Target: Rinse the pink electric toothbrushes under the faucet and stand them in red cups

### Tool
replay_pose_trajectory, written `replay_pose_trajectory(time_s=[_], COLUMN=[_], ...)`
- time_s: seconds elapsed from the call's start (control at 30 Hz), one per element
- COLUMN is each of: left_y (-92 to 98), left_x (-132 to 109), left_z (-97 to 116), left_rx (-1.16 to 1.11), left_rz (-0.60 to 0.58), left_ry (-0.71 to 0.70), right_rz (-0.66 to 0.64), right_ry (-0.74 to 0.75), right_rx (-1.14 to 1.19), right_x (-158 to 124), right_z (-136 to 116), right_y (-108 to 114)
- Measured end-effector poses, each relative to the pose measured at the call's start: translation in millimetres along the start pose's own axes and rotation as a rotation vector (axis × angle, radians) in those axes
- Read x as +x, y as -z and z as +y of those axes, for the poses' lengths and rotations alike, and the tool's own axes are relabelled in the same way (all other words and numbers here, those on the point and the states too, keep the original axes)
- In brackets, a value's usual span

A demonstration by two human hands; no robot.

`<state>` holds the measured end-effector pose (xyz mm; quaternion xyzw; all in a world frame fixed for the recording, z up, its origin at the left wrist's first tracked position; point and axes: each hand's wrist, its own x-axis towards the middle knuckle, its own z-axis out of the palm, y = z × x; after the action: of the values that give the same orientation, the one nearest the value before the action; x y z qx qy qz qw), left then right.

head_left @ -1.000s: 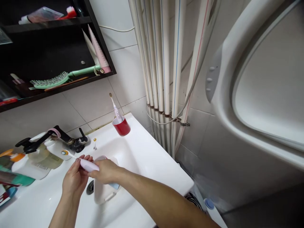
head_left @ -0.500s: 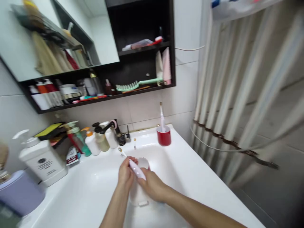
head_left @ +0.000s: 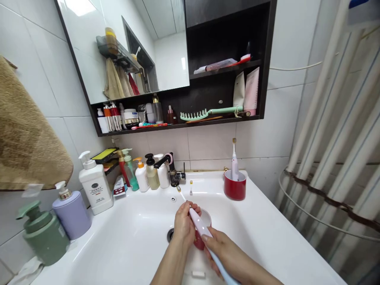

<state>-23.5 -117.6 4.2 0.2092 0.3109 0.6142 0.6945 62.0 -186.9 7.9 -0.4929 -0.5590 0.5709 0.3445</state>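
You've got the brush (head_left: 199, 222) slanting over the sink (head_left: 130, 241), right hand (head_left: 221, 247) closed firmly round its handle, left hand (head_left: 185, 221) with fingers curled in near the neck. Just under your hands there's a cup (head_left: 207, 217) down in the basin, mostly blocked, so can't tell what's in it. Red cup (head_left: 234, 191) on the corner has another brush (head_left: 234, 167) standing in it. Cabinet (head_left: 265, 79) holds a comb (head_left: 194, 115) and two tubes (head_left: 251, 91), among other stuff.
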Motion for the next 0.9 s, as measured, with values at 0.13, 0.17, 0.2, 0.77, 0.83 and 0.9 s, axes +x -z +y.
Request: replay_pose_trajectory(time_s=[0.13, 0.17, 0.2, 0.77, 0.83, 0.9], left_y=[0.9, 1.6, 2.4, 3.7, 3.2, 2.8], left_x=[0.8, 1.3, 1.7, 3.2, 2.9, 2.6], left_z=[0.3, 0.5, 0.9, 0.4, -0.3, -0.5], left_rx=[0.009, 0.011, 0.012, 0.055, 0.058, 0.050], left_rz=[0.005, 0.005, 0.007, 0.077, 0.090, 0.103], left_ry=[-0.015, -0.007, 0.006, -0.039, -0.045, -0.044], right_rz=[0.126, 0.113, 0.079, 0.070, 0.080, 0.039], right_ry=[0.144, 0.115, 0.062, 0.076, 0.113, 0.054], right_rx=[-0.142, -0.117, -0.069, -0.116, -0.114, -0.050], right_x=[0.5, 0.2, -0.3, -0.3, 0.2, 0.5], right_z=[1.7, 1.3, 0.5, 5.5, 6.9, 8.0], right_y=[0.4, 0.2, -0.1, 1.1, 1.4, 1.3])
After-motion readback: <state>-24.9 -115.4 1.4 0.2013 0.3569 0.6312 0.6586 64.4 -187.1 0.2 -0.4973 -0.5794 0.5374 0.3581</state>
